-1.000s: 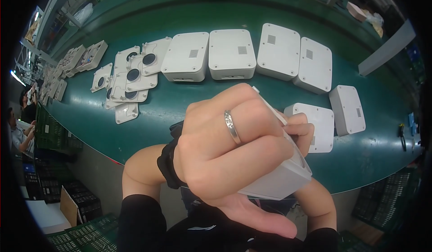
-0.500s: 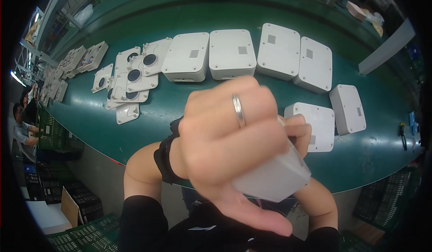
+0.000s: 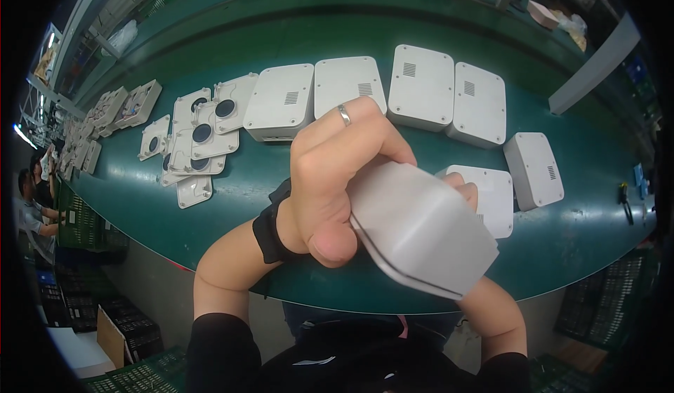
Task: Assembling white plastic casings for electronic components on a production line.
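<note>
Close under the camera I hold a white plastic box point(image 3: 421, 228) with rounded corners and a seam along its lower edge. My left hand point(image 3: 333, 175), with a ring on one finger and a black wristband, wraps over its left end, thumb on the near side. My right hand point(image 3: 463, 186) is almost hidden behind the box; only fingertips show over its far edge, gripping it. Behind lies a green table point(image 3: 232, 182) with more white boxes.
Several white boxes point(image 3: 421, 88) sit in a row at the back, two more point(image 3: 533, 168) at the right. White cover plates with dark round holes point(image 3: 200, 140) pile at the left. Black crates stand below the table edge. A person point(image 3: 31, 203) works at far left.
The box has turned in my hands: its broad face now points up toward the camera. My left hand has shifted up and left, uncovering most of the box.
</note>
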A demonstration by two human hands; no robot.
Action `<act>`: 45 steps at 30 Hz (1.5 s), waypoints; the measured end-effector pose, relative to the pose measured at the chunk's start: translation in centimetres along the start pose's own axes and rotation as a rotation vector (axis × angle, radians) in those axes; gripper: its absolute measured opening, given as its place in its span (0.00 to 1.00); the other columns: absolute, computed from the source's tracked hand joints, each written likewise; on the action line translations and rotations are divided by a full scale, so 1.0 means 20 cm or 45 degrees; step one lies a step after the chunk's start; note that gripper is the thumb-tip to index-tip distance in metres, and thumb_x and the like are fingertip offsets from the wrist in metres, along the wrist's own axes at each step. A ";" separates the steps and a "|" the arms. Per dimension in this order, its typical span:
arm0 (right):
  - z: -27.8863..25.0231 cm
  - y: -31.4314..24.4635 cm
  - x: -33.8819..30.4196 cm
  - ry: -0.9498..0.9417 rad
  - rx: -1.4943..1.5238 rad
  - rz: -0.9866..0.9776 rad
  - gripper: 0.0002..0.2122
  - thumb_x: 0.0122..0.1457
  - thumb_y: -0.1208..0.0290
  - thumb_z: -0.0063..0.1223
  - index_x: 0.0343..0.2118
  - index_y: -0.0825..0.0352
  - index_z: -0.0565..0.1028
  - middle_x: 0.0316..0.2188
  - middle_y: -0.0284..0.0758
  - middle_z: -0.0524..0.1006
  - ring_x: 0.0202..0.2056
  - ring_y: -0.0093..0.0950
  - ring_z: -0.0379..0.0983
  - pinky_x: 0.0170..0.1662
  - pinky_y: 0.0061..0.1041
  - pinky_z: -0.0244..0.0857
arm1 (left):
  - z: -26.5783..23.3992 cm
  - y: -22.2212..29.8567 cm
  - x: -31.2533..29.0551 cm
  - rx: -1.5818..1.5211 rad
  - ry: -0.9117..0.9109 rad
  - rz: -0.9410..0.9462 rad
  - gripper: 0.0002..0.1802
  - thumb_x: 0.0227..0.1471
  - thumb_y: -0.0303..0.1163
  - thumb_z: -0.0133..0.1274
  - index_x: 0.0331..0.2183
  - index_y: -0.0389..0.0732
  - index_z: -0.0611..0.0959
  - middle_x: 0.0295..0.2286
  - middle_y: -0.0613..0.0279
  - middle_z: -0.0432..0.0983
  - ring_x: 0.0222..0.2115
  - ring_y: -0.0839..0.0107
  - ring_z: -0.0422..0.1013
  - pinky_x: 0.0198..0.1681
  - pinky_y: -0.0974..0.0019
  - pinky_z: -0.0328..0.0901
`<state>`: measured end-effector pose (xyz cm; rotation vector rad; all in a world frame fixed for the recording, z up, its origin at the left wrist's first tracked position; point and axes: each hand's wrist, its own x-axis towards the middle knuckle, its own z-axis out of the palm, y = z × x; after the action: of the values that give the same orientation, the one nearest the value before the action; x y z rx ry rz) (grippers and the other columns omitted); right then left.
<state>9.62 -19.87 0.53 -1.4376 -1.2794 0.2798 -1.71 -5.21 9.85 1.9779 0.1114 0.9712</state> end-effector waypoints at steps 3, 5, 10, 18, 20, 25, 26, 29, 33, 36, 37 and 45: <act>0.04 -0.04 0.01 0.135 0.309 -0.047 0.20 0.50 0.78 0.64 0.35 0.69 0.60 0.33 0.35 0.62 0.42 0.34 0.72 0.49 0.30 0.66 | -0.04 -0.01 -0.02 0.217 -0.159 0.026 0.64 0.30 0.86 0.12 0.25 0.33 0.77 0.26 0.57 0.73 0.24 0.68 0.66 0.34 0.68 0.60; 0.06 -0.04 0.01 0.204 0.465 -0.073 0.20 0.50 0.78 0.64 0.35 0.69 0.60 0.33 0.35 0.62 0.43 0.36 0.73 0.49 0.33 0.67 | -0.06 -0.01 0.00 0.289 -0.194 0.254 0.62 0.31 0.86 0.13 0.23 0.34 0.77 0.23 0.59 0.72 0.22 0.68 0.65 0.35 0.67 0.58; 0.11 0.10 -0.11 0.241 0.619 -0.064 0.19 0.49 0.81 0.63 0.34 0.69 0.60 0.32 0.37 0.63 0.43 0.44 0.75 0.51 0.45 0.67 | -0.09 0.04 0.00 0.311 -0.260 0.548 0.61 0.31 0.86 0.14 0.22 0.35 0.76 0.21 0.61 0.72 0.20 0.68 0.65 0.37 0.66 0.55; 0.05 -0.03 0.00 0.230 0.420 -0.170 0.20 0.46 0.79 0.66 0.34 0.68 0.63 0.32 0.36 0.64 0.43 0.39 0.74 0.49 0.39 0.68 | -0.06 0.02 0.01 0.318 -0.140 0.521 0.60 0.32 0.86 0.15 0.23 0.36 0.77 0.22 0.61 0.73 0.22 0.68 0.67 0.37 0.65 0.55; 0.03 -0.04 -0.01 0.151 0.313 0.091 0.21 0.44 0.77 0.67 0.36 0.68 0.64 0.31 0.36 0.65 0.44 0.35 0.73 0.48 0.34 0.68 | -0.05 0.03 0.02 0.338 -0.102 0.451 0.59 0.35 0.85 0.16 0.24 0.36 0.77 0.23 0.61 0.73 0.22 0.68 0.67 0.37 0.65 0.55; 0.04 -0.03 0.04 -0.301 -0.038 0.157 0.26 0.41 0.76 0.67 0.43 0.70 0.65 0.36 0.38 0.70 0.45 0.32 0.72 0.46 0.28 0.66 | -0.06 0.06 0.07 0.549 -0.138 0.105 0.49 0.49 0.75 0.25 0.25 0.34 0.77 0.22 0.57 0.72 0.23 0.68 0.67 0.36 0.65 0.58; 0.03 -0.03 0.04 -0.285 0.119 0.266 0.28 0.40 0.75 0.67 0.45 0.71 0.65 0.37 0.40 0.71 0.45 0.33 0.72 0.47 0.29 0.66 | -0.06 0.05 0.09 0.626 -0.199 0.005 0.46 0.53 0.71 0.28 0.25 0.34 0.77 0.21 0.56 0.72 0.23 0.68 0.67 0.35 0.66 0.59; 0.05 -0.06 0.06 -0.271 0.450 0.457 0.32 0.39 0.75 0.66 0.49 0.74 0.63 0.40 0.43 0.72 0.45 0.34 0.72 0.48 0.29 0.66 | -0.05 -0.07 0.13 0.405 -0.184 -0.186 0.33 0.55 0.54 0.40 0.21 0.31 0.76 0.18 0.49 0.70 0.20 0.56 0.65 0.29 0.61 0.59; 0.05 -0.06 0.06 -0.393 0.451 0.544 0.33 0.45 0.77 0.65 0.55 0.73 0.61 0.48 0.40 0.72 0.48 0.30 0.71 0.49 0.28 0.66 | -0.02 -0.17 0.14 0.293 -0.214 -0.435 0.28 0.58 0.43 0.44 0.19 0.27 0.75 0.15 0.41 0.68 0.18 0.48 0.66 0.26 0.56 0.61; 0.06 -0.04 0.04 -0.376 0.825 0.775 0.32 0.44 0.79 0.64 0.53 0.74 0.62 0.47 0.40 0.72 0.47 0.29 0.71 0.49 0.28 0.66 | -0.02 -0.23 0.13 0.358 -0.260 -0.557 0.29 0.58 0.43 0.44 0.18 0.26 0.76 0.15 0.37 0.68 0.19 0.46 0.68 0.27 0.54 0.63; 0.07 -0.04 0.05 -0.413 0.825 0.767 0.32 0.44 0.79 0.64 0.53 0.74 0.62 0.47 0.40 0.72 0.47 0.29 0.71 0.49 0.28 0.66 | -0.02 -0.24 0.14 0.394 -0.324 -0.594 0.30 0.57 0.44 0.45 0.19 0.25 0.77 0.16 0.35 0.69 0.20 0.45 0.70 0.29 0.53 0.64; 0.08 -0.14 0.08 -0.471 0.720 0.893 0.28 0.43 0.75 0.66 0.48 0.75 0.66 0.41 0.41 0.75 0.42 0.28 0.73 0.47 0.27 0.66 | -0.04 -0.33 0.11 0.317 -0.182 -0.496 0.31 0.59 0.45 0.44 0.15 0.28 0.75 0.10 0.47 0.65 0.12 0.59 0.61 0.21 0.59 0.58</act>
<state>7.61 -18.29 3.01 -1.3117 -0.8184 1.3175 1.24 0.19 6.38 2.1363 0.5385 0.5824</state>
